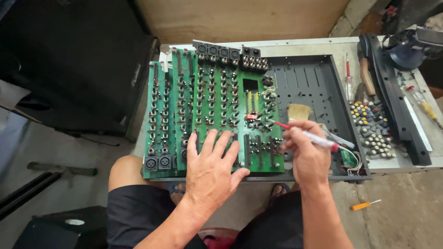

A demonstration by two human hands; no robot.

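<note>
Left hand [210, 168] flat, fingers spread on green circuit board [217, 106], right hand [307, 150] gripping red-tipped tool [304, 134], brush [300, 112] behind

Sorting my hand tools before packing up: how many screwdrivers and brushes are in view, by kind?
Screwdrivers: 3, red-handled, yellow-handled, orange-handled on the floor
Brushes: 2, paintbrush, red-and-white brush in the right hand
Total: 5

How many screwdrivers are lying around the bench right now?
3: a red-handled screwdriver beside the black chassis, a yellow-handled screwdriver at the bench's right edge, an orange screwdriver on the floor. Clutter may hide others.
</note>
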